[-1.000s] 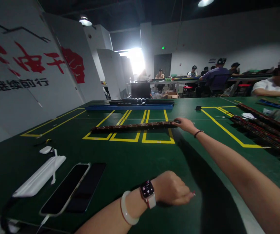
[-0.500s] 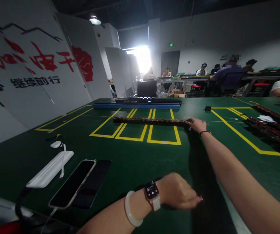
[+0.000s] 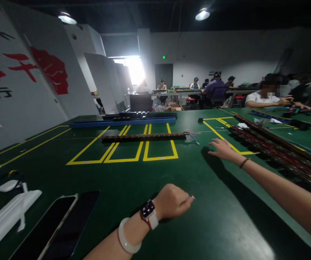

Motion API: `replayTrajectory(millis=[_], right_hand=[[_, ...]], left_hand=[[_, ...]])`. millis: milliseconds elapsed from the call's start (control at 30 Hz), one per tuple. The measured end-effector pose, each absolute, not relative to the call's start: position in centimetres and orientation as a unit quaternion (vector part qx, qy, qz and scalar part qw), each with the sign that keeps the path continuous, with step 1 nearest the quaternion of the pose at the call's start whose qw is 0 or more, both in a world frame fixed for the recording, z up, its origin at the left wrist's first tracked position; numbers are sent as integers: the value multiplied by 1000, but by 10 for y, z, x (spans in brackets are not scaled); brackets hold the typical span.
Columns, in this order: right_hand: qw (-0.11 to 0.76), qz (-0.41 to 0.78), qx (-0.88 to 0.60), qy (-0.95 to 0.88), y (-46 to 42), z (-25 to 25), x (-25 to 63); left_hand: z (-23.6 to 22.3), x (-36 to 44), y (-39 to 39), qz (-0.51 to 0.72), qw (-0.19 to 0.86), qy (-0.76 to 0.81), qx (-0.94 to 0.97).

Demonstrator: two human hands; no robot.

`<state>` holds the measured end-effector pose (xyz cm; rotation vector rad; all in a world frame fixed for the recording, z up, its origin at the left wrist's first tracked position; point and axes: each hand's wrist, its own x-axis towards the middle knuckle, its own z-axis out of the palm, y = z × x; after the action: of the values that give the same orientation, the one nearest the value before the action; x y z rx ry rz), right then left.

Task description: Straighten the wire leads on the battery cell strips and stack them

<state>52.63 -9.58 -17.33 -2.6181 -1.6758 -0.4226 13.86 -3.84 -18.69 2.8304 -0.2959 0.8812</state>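
My right hand (image 3: 223, 149) is held above the green table with its fingers apart and nothing in it. To its left lies a long, thin dark bar (image 3: 144, 137) with red and blue wires (image 3: 193, 137) at its right end; it lies across the yellow tape outlines. My left hand (image 3: 173, 201) is curled into a loose fist near the table's front. A small shiny spot shows at its fingertip, perhaps a nail. A watch (image 3: 147, 209) and a pale bangle (image 3: 126, 236) are on the left arm.
Two phones (image 3: 71, 224) and a white case-like object (image 3: 11, 216) lie front left. Long blue and black rails (image 3: 122, 121) lie at the back. Several dark bars with red wires (image 3: 277, 155) are stacked at right. A small black block (image 3: 200, 120) stands near the tape. A person (image 3: 266, 95) sits far right.
My right hand has let go of the dark bar's right end and moved right, its fingers opening. The wires there now show. The view has turned right; my left hand stays curled.
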Motion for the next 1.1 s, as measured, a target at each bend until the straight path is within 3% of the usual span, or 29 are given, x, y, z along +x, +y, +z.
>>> replayTrajectory(millis=[233,400,567,867,1100], right_hand=[[-37,-130,-941,-310,-270,-117,600],[-45,-50,-979,-193,-339,-116,622],[-19,-47,-975,-216,-346,-137,616],[-2,-99,-976,-196,-320,-152,603],[104,-79,-979,-157,-320,-155,606]], left_hand=[[-163,131,-26,223,179,25,958],[-149,111,-6,185,231,118,948],[-151,85,16,218,278,217,910],[-151,74,28,237,210,266,910],[-157,74,31,224,193,265,918]])
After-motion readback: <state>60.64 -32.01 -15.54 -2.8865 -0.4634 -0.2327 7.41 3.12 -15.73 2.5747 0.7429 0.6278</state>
